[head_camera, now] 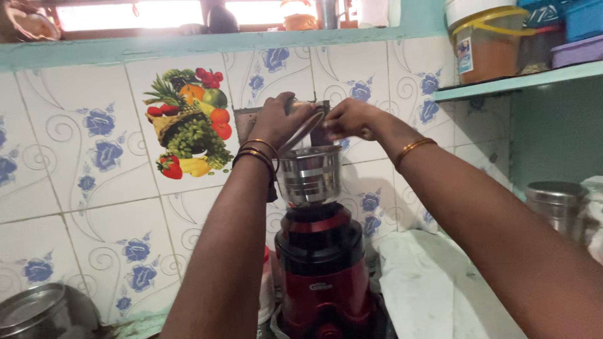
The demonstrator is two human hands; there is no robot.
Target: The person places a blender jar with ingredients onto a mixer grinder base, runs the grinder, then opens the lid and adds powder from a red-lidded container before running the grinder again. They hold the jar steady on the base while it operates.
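Up above the steel jar [309, 176], the left hand [276, 119] curls its fingers [300, 110] over the tilted lid [303, 130], gripping its top. Right of the jar's rim, the right hand [352, 118] pinches the lid's edge. The jar sits on a red mixer base [321, 270].

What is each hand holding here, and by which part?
Both hands grip the lid, tilted over the steel mixer jar: left hand on its top and left rim, right hand pinching its right edge.
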